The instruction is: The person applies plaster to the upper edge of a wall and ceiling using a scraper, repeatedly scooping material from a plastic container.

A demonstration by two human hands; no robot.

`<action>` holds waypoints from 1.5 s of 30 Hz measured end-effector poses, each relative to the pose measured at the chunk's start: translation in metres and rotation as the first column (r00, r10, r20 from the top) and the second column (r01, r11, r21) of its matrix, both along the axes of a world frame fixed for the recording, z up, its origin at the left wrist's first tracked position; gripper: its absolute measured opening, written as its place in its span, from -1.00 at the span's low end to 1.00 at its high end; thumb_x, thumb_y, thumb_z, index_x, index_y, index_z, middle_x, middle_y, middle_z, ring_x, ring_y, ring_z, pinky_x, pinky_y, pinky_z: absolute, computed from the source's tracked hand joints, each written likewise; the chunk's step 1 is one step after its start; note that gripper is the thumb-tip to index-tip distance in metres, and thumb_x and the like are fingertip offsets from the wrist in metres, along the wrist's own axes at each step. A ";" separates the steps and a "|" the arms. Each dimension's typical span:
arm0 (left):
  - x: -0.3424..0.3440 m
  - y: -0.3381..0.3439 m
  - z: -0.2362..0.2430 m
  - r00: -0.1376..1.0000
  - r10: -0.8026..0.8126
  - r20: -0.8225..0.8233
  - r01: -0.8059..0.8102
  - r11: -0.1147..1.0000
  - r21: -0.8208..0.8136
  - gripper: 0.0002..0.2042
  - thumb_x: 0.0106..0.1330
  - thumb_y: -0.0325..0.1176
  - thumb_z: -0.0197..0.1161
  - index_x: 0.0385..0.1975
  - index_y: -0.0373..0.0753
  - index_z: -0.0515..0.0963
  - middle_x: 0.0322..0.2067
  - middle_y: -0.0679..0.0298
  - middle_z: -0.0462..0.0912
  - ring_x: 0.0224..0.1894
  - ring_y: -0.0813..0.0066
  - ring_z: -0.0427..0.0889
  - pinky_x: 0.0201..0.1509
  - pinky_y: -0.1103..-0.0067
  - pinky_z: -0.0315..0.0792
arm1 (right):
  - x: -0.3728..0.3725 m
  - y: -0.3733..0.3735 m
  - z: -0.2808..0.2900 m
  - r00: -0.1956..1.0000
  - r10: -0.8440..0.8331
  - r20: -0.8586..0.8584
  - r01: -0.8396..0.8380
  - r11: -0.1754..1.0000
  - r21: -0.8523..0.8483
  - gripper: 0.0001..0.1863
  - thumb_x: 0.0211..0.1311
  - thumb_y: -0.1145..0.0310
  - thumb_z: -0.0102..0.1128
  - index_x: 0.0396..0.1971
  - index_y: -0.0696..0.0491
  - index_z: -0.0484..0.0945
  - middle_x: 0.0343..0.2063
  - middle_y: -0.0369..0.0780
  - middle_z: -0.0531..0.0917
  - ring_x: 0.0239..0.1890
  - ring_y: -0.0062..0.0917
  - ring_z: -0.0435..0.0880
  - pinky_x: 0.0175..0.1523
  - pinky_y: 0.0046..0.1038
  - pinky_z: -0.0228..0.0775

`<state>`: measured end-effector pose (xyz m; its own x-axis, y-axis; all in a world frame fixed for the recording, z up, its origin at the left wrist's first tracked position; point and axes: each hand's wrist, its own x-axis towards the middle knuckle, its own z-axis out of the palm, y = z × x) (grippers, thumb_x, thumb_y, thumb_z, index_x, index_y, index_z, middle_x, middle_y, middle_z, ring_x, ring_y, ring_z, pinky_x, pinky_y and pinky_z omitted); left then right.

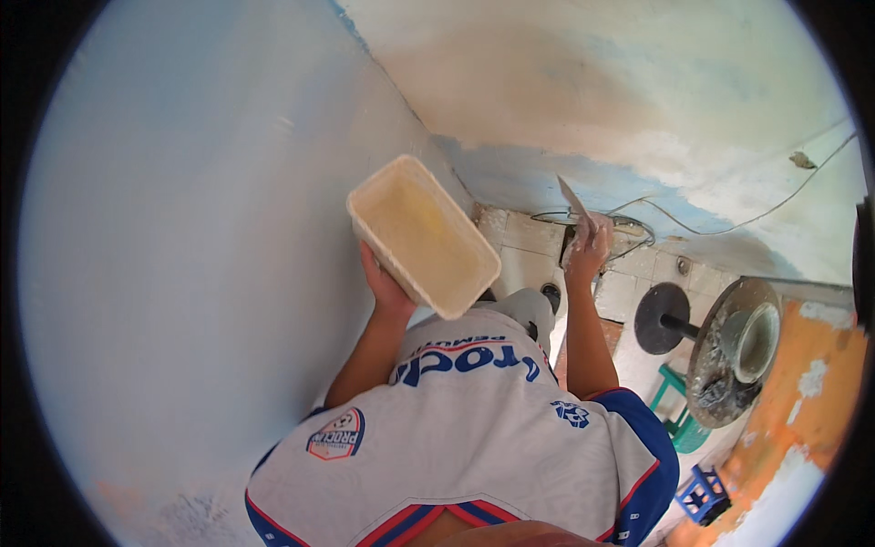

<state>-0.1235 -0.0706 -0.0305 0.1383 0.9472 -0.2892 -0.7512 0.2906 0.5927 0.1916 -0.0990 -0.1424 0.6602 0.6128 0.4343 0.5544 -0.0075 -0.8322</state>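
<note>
My left hand grips the side of a rectangular cream tub, held tilted in front of my chest. A pale, yellowish residue coats its inside, and its rim is crusted. Out to the right, my right hand is closed around a putty knife, its thin blade pointing up and to the left. White smears cover the fingers of that hand. The blade is apart from both the tub and the wall; the knife's handle is mostly hidden in the hand.
A pale blue wall rises close on my left, meeting a patchy wall ahead. A cable hangs along it. At right stand a round pedestal table with a bucket, a green stool and a blue stool.
</note>
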 end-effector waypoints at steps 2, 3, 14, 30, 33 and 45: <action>0.010 0.009 0.004 0.997 -0.029 0.076 0.024 0.998 0.055 -0.25 0.50 0.35 -0.28 0.52 -0.03 0.14 0.42 0.22 0.32 0.42 0.17 0.35 0.46 0.22 0.31 | 0.012 0.002 0.061 0.996 0.066 0.058 -0.072 0.990 0.124 -0.87 0.32 0.52 0.28 -0.20 0.24 0.64 -0.22 -0.06 0.68 -0.16 -0.26 0.66 -0.04 -0.31 0.50; 0.016 0.012 0.009 0.997 -0.006 0.077 0.001 0.998 0.056 -0.25 0.50 0.35 -0.28 0.52 -0.03 0.14 0.42 0.22 0.32 0.42 0.17 0.35 0.46 0.22 0.31 | 0.017 0.003 0.093 0.989 0.105 0.100 -0.127 0.960 0.250 -0.84 0.32 0.51 0.29 -0.22 0.30 0.64 -0.21 -0.07 0.70 -0.14 -0.31 0.68 0.01 -0.35 0.50; 0.084 0.015 0.016 0.984 0.175 -0.029 -0.137 0.855 0.500 -0.12 0.41 0.44 -0.15 0.42 -0.26 0.22 0.33 0.16 0.42 0.35 0.25 0.43 0.39 0.33 0.37 | 0.043 -0.063 0.319 0.602 0.622 0.501 -0.723 0.691 0.011 -0.66 -0.04 0.65 0.40 -0.17 0.17 0.68 -0.36 -0.13 0.68 -0.38 -0.32 0.70 -0.36 -0.40 0.56; 0.191 -0.037 0.017 0.990 0.095 0.106 -0.139 0.806 0.576 -0.14 0.43 0.42 -0.15 0.42 -0.26 0.22 0.32 0.15 0.43 0.34 0.25 0.45 0.38 0.33 0.39 | 0.079 -0.081 0.325 0.260 0.816 0.517 -0.752 0.506 -0.421 -0.75 -0.09 0.42 0.33 -0.32 0.11 0.64 -0.22 -0.22 0.55 -0.17 -0.42 0.66 -0.27 -0.44 0.61; 0.198 -0.046 0.015 0.987 0.118 0.107 -0.158 0.799 0.580 -0.14 0.43 0.41 -0.15 0.42 -0.26 0.22 0.32 0.14 0.43 0.33 0.25 0.46 0.37 0.33 0.39 | 0.087 -0.083 0.320 0.240 0.804 0.544 -0.772 0.498 -0.396 -0.74 -0.10 0.42 0.33 -0.32 0.11 0.65 -0.22 -0.22 0.55 -0.18 -0.42 0.66 -0.27 -0.43 0.61; 0.203 -0.068 0.015 0.968 0.228 0.101 -0.243 0.773 0.586 -0.16 0.44 0.40 -0.14 0.42 -0.27 0.22 0.31 0.13 0.44 0.32 0.25 0.47 0.37 0.33 0.40 | 0.102 -0.090 0.311 0.251 0.731 0.634 -0.834 0.496 -0.241 -0.61 -0.11 0.46 0.28 -0.17 0.19 0.66 -0.26 -0.21 0.55 -0.23 -0.42 0.66 -0.35 -0.43 0.59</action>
